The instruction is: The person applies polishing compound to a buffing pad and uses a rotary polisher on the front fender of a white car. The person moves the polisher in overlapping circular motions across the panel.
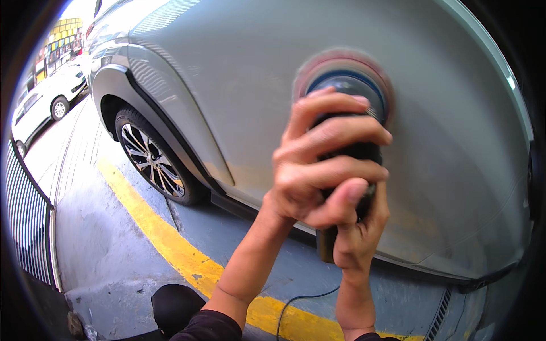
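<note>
Both hands are on a black power polisher (347, 84) whose round reddish pad (344, 54) lies against the silver-grey door panel (239, 85) of a car. My left hand (320, 157) wraps over the tool's body just below the pad. Lower down, my right hand (362, 230) grips the rear of the handle, partly covered by the left. A dark power cord (294, 298) runs from near the right forearm down across the floor. The pad's edge and the fingertips look blurred.
A car wheel (149, 155) with a dark fender trim (170, 119) is at left. A yellow line (158, 238) crosses the blue-grey floor (98, 238). A metal gate (27, 213) stands far left, a white car (49, 96) beyond. A floor drain grate (438, 313) lies lower right.
</note>
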The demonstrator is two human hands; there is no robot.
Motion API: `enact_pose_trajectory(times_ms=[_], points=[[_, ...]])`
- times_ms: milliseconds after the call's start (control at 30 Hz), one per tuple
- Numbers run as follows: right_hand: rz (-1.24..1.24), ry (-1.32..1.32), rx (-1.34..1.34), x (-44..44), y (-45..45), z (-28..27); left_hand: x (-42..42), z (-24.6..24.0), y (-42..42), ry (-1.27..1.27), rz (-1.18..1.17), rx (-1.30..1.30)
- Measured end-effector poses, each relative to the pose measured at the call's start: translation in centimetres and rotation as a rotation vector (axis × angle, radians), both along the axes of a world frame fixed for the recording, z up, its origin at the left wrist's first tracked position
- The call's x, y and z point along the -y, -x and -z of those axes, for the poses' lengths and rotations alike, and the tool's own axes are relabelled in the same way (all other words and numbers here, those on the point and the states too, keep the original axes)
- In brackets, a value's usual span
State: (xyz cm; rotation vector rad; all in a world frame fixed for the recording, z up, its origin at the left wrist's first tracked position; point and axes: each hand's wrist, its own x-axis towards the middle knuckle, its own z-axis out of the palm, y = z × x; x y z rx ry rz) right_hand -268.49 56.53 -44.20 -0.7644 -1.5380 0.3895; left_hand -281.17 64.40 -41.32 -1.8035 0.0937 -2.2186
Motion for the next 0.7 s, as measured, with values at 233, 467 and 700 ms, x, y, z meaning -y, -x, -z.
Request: enact_pose_trajectory(times_ms=[233,467,700], points=[[-0.077,0.016,0.373,-1.9,7.9,-1.9,-2.5,1.1,9.6,0.104,-0.119,0.332],[0.023,-0.017,0.555,-4.0,11.5,-1.5,-4.2,1.2,15.6,0.179,-0.103,0.511],[0.021,0.02,0.476,-3.1,10.6,-0.8,-3.2,1.2,14.0,0.199,-0.133,0.424]])
